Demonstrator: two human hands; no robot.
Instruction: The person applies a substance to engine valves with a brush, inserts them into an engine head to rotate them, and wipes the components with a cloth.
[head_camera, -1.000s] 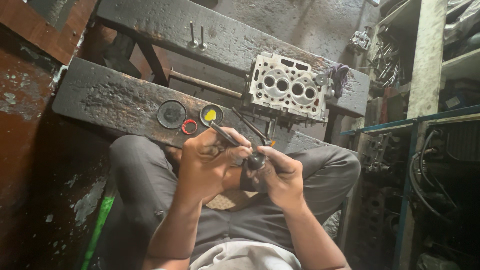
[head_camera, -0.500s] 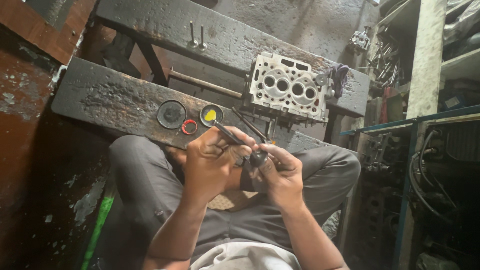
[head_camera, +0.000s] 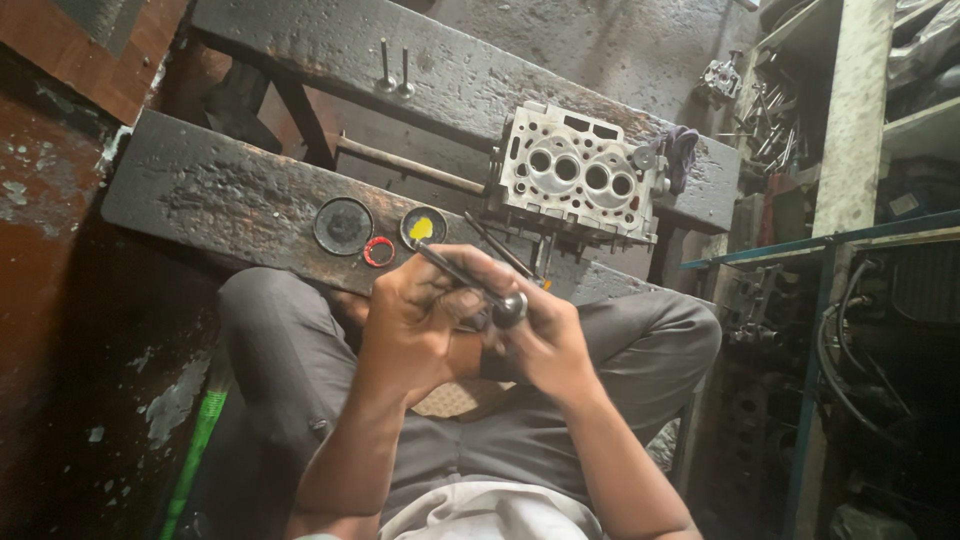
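My left hand (head_camera: 415, 315) and my right hand (head_camera: 545, 340) meet over my lap, both closed on one engine valve (head_camera: 470, 282). Its thin dark stem slants up to the left and its round head (head_camera: 510, 308) sits between my fingers. Just beyond the stem's tip an open round tin with yellow paste (head_camera: 423, 227) rests on a greasy dark plank (head_camera: 230, 195). Beside the tin lie a small red ring (head_camera: 378, 251) and a round dark lid (head_camera: 343, 225). A grey metal cylinder head (head_camera: 578, 180) with several round ports sits on the plank to the right.
Two more valves (head_camera: 393, 68) stand upright on the far plank (head_camera: 450, 60). A dark rag (head_camera: 682, 150) lies beside the cylinder head. A metal rod (head_camera: 410, 168) spans the planks. Shelving with hoses and parts (head_camera: 880, 300) fills the right side. A green stick (head_camera: 195, 450) lies at lower left.
Both hands stay together on the valve with only small finger shifts. The stem's tip has edged slightly toward the yellow tin.
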